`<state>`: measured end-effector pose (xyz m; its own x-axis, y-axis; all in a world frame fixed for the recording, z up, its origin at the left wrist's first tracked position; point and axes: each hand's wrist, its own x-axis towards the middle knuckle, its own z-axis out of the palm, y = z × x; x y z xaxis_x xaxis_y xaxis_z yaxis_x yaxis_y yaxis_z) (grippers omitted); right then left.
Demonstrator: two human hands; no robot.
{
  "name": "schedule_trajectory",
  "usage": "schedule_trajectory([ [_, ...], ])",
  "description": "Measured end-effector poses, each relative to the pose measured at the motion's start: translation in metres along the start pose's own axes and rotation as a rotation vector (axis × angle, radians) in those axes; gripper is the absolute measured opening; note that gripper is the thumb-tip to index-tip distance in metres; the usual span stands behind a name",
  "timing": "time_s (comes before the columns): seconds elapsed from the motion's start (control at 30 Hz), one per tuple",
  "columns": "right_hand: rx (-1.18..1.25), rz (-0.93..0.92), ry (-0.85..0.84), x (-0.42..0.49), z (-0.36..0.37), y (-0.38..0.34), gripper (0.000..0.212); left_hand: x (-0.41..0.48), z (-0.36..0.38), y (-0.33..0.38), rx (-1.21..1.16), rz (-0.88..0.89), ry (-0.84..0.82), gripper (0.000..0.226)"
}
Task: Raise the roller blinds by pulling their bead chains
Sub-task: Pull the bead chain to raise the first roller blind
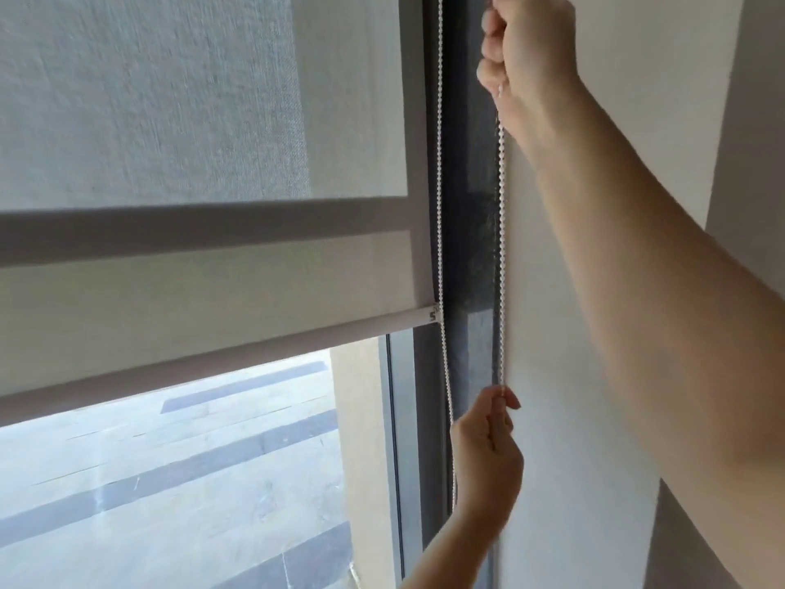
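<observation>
Nearest, the right hand (531,57) is fisted high on the white beaded chain (502,248), whose long axis runs vertically beside the pale wall (573,418). Lower on the same strand, the left hand (486,452) pinches it between thumb and fingers. Beyond, the translucent woven grey roller blind (204,163) hangs partly raised, its bottom bar (212,346) horizontal across the dark-framed window (408,418).
</observation>
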<state>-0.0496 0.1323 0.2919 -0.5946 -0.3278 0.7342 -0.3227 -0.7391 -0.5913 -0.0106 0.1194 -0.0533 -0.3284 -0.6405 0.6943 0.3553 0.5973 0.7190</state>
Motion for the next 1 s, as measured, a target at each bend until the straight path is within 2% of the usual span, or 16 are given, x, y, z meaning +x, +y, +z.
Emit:
schedule_trajectory([
  [0.13, 0.073, -0.071, 0.078, -0.011, 0.007, 0.0, 0.027, 0.001, -0.004, -0.009, 0.045, 0.028, -0.025, 0.033],
  [0.53, 0.083, 0.055, 0.079, -0.08, -0.03, 0.077, 0.029, -0.067, -0.022, -0.074, 0.292, -0.097, -0.162, 0.031],
  [0.77, 0.034, 0.058, 0.097, -0.118, -0.056, 0.105, 0.029, -0.083, -0.035, -0.093, 0.448, -0.116, -0.386, 0.014],
  [0.93, 0.043, 0.073, 0.097, -0.142, -0.068, 0.12, 0.029, -0.089, -0.044, -0.104, 0.534, -0.133, -0.578, 0.017],
  [1.0, 0.044, 0.069, 0.099, -0.147, -0.072, 0.121, 0.029, -0.089, -0.045, -0.107, 0.571, -0.163, -0.621, 0.027],
])
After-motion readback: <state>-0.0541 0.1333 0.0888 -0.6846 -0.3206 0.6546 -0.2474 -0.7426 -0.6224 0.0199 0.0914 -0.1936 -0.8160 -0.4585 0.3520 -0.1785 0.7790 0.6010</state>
